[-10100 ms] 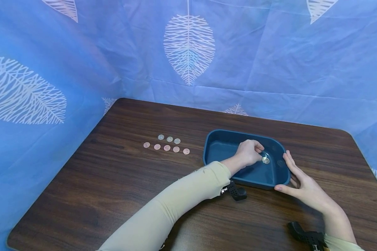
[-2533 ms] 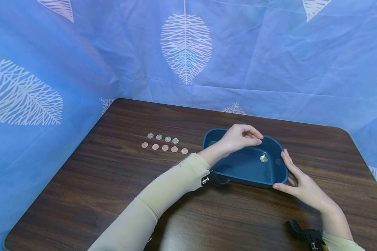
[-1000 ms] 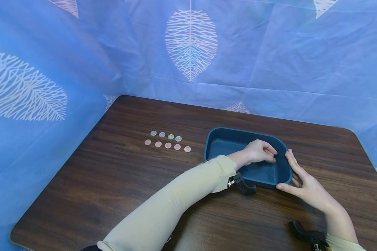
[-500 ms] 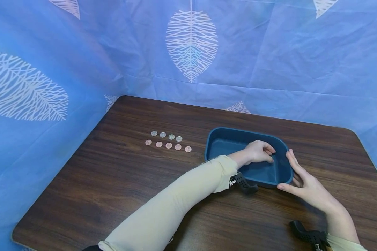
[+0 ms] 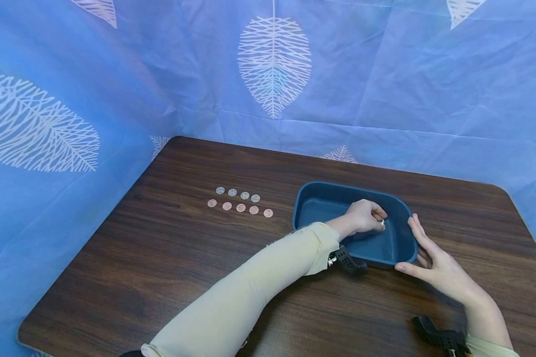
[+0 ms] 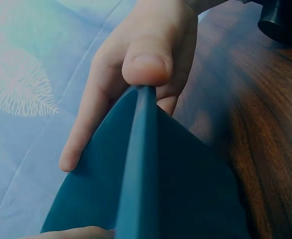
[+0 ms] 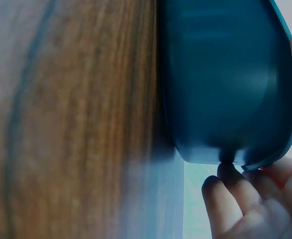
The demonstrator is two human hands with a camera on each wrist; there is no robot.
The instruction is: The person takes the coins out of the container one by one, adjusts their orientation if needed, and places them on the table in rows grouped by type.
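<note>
My left hand reaches down inside a dark blue plastic tray and pinches a silver coin between thumb and fingertips. The coin stands on edge near the tray's right end. At that end my right hand holds the tray, thumb on the front corner and fingers along the outside of the end wall. In the left wrist view the right hand's thumb sits on the tray rim. The right wrist view shows its fingers against the tray's end.
Left of the tray lie two rows of coins: several silver ones behind and several copper ones in front. All stand on a brown wood-grain table. A blue leaf-print cloth hangs along the back and left edges.
The silver row has gained a coin since the oldest frame. My left hand has come down from above the tray into it, and a coin now shows in its fingertips. The right hand stays put.
</note>
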